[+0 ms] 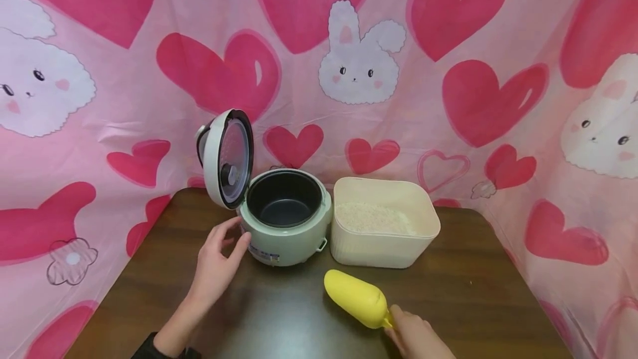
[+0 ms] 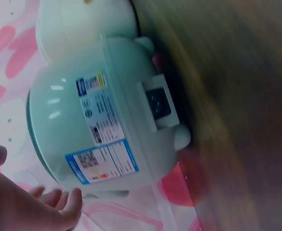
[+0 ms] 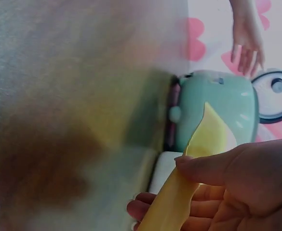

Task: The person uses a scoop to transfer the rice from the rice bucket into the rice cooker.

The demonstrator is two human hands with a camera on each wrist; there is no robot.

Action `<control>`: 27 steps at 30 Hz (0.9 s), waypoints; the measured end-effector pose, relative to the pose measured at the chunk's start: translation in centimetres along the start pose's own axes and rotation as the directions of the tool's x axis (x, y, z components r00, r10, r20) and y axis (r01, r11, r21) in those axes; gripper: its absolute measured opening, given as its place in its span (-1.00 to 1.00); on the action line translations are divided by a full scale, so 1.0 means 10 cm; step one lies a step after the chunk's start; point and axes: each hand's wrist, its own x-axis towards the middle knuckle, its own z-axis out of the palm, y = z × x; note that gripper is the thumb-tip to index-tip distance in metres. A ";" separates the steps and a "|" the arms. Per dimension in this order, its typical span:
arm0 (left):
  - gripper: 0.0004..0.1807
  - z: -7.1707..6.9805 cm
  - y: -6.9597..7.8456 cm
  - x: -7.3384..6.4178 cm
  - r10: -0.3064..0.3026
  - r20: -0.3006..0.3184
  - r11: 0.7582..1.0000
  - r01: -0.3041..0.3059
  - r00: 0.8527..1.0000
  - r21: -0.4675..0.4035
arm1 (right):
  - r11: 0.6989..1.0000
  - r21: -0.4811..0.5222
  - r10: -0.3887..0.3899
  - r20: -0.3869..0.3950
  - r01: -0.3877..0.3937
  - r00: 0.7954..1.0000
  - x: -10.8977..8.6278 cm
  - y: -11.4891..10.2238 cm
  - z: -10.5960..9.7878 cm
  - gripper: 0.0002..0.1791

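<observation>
A pale green rice cooker (image 1: 286, 245) stands on the table with its lid (image 1: 235, 157) raised to the left. Its black inner pot (image 1: 285, 212) shows no contents. My left hand (image 1: 216, 267) is at the cooker's left side, fingers loosely bent and spread; whether they touch the cooker I cannot tell. In my right hand (image 1: 417, 334) is a yellow scoop (image 1: 355, 298), gripped by its handle above the front of the table. The scoop's rounded outside shows in the head view. A cream bin (image 1: 381, 250) holding white rice (image 1: 371, 219) sits right of the cooker.
Behind the dark wooden table (image 1: 478, 287) hangs a pink cloth (image 1: 309, 98) with hearts and rabbits. The bin stands close against the cooker's right side. A power socket (image 2: 159, 102) and labels (image 2: 102, 161) show on the cooker's body in the left wrist view.
</observation>
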 end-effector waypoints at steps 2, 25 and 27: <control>-0.35 -0.01 -0.03 0.12 -0.026 0.013 0.999 0.026 1.000 -0.030 | 0.999 0.001 -0.041 -0.016 0.041 0.999 -0.03 0.03 -0.04 -0.72; -0.28 0.50 -0.24 0.83 -0.428 -0.085 0.771 0.314 0.900 -0.554 | 0.991 -0.094 -0.108 -0.082 0.100 0.991 -0.05 -0.15 -0.72 -0.65; -0.25 0.51 -0.23 0.84 -0.422 -0.089 0.775 0.308 0.902 -0.552 | 0.994 -0.101 -0.058 -0.080 0.050 0.995 -0.05 -0.16 -0.80 -0.62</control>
